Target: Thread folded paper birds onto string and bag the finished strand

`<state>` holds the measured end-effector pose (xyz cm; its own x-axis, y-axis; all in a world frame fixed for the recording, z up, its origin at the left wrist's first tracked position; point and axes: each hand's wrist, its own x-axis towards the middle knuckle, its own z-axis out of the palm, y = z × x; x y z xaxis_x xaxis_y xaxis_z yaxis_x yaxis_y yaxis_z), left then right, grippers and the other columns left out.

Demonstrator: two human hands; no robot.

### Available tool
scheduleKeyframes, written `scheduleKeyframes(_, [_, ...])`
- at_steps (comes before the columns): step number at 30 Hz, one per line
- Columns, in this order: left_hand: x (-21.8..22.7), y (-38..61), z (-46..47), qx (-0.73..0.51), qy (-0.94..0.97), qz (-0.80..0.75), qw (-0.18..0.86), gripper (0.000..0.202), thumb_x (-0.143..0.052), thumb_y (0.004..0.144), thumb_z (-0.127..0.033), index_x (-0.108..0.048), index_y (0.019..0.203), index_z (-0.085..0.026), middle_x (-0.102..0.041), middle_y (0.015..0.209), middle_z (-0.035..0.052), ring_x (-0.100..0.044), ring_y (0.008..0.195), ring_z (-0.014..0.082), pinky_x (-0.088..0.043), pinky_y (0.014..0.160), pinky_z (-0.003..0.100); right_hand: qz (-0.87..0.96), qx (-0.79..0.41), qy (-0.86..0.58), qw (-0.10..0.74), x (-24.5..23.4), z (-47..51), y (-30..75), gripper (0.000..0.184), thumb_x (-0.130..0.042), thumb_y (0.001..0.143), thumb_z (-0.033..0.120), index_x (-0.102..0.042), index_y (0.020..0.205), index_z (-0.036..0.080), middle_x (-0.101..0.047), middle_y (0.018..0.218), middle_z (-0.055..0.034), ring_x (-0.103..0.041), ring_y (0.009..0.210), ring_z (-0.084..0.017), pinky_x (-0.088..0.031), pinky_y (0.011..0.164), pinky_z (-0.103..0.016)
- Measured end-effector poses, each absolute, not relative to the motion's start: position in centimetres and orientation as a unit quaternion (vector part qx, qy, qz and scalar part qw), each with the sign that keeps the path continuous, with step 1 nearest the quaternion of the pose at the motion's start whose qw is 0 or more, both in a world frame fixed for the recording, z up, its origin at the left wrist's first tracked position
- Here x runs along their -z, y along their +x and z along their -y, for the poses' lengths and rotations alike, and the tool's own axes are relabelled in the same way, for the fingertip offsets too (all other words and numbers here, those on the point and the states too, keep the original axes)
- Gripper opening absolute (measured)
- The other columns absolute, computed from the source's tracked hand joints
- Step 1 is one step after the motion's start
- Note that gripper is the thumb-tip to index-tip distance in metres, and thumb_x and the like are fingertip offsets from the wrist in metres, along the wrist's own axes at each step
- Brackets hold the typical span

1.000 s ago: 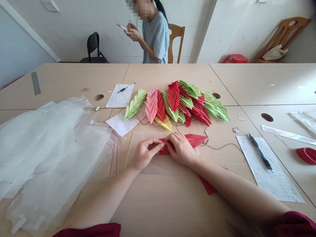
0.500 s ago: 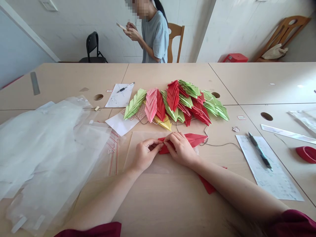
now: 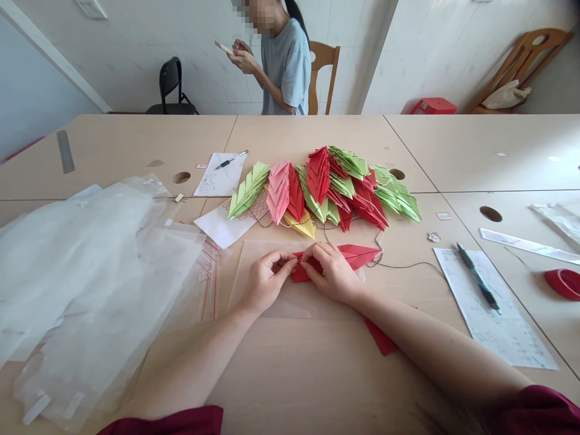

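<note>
A red folded-paper piece [image 3: 360, 255] with a pointed right end lies in front of me on a thin translucent sheet [image 3: 260, 296]. My right hand [image 3: 333, 272] is closed over its middle, fingers bent and thumb pressed in. At its left end my left hand [image 3: 267, 281] pinches with thumb and forefinger. The two sets of fingertips nearly meet, with a small dark bit, perhaps thread, between them. A dark thread [image 3: 408, 264] runs right from the pointed end. Another red paper piece [image 3: 380, 337] lies partly under my right forearm.
Behind my hands lies a pile of green, red, pink and yellow folded-paper pieces [image 3: 339, 181]. Plastic bags [image 3: 90, 272] cover the left. Rightward are a pen [image 3: 478, 278] on a written sheet [image 3: 512, 332] and a red ring-shaped object [image 3: 563, 284]. A person [image 3: 285, 66] holds a phone across the table.
The left fingertips have drawn very slightly leftward from the right ones. Otherwise the hands and the red paper piece stay in place; the whole view has shifted slightly.
</note>
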<state>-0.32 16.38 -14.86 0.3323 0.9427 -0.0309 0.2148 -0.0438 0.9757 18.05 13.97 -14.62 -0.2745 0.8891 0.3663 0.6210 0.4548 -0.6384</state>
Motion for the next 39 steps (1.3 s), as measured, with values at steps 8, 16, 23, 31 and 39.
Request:
scheduleKeyframes(8, [14.1,-0.3,-16.3,-0.339,0.619,-0.446,0.550,0.023,-0.064,0.084,-0.037,-0.066,0.085,-0.014,-0.066,0.082,0.0041,-0.060,0.076,0.0154,-0.049,0.070,0.025,0.772,-0.182,-0.459,0.400,14.4,-13.8,18.2,0.012,-0.047,0.095,0.018,-0.057,0.100,0.023,-0.065,0.098,-0.0048,-0.060,0.091,-0.018,-0.044,0.085,-0.035])
scheduleKeyframes(16, [13.9,-0.3,-16.5,-0.346,0.587,-0.444,0.582,0.023,-0.067,0.082,-0.037,-0.069,0.086,-0.014,-0.067,0.080,0.0035,-0.061,0.075,0.0148,-0.049,0.069,0.024,0.785,-0.151,-0.442,0.406,14.8,-13.8,18.1,0.020,-0.049,0.095,0.020,-0.064,0.108,0.026,-0.070,0.100,-0.0035,-0.062,0.094,-0.019,-0.047,0.093,-0.040])
scheduleKeyframes(23, [14.1,-0.2,-16.7,-0.354,0.561,-0.461,0.590,0.025,-0.069,0.081,-0.039,-0.071,0.082,-0.014,-0.070,0.076,0.0042,-0.063,0.069,0.0144,-0.052,0.066,0.025,0.774,-0.133,-0.453,0.422,15.4,-13.8,17.9,0.021,-0.053,0.094,0.021,-0.065,0.110,0.028,-0.072,0.098,-0.0014,-0.065,0.087,-0.017,-0.044,0.101,-0.044])
scheduleKeyframes(31, [13.9,-0.2,-16.5,-0.365,0.544,-0.461,0.599,0.022,-0.070,0.080,-0.037,-0.071,0.081,-0.014,-0.070,0.075,0.0029,-0.064,0.070,0.0134,-0.053,0.069,0.023,0.762,-0.137,-0.478,0.415,15.4,-13.7,17.7,0.015,-0.053,0.094,0.021,-0.064,0.103,0.026,-0.072,0.097,-0.0018,-0.064,0.088,-0.018,-0.046,0.094,-0.041])
scheduleKeyframes(39, [14.8,-0.1,-16.2,-0.379,0.577,-0.489,0.532,0.022,-0.072,0.077,-0.036,-0.073,0.082,-0.015,-0.074,0.077,0.0058,-0.069,0.073,0.0195,-0.056,0.071,0.029,0.755,-0.123,-0.515,0.387,15.0,-13.8,17.4,0.008,-0.057,0.090,0.020,-0.063,0.086,0.023,-0.070,0.084,-0.0015,-0.061,0.081,-0.018,-0.046,0.087,-0.037])
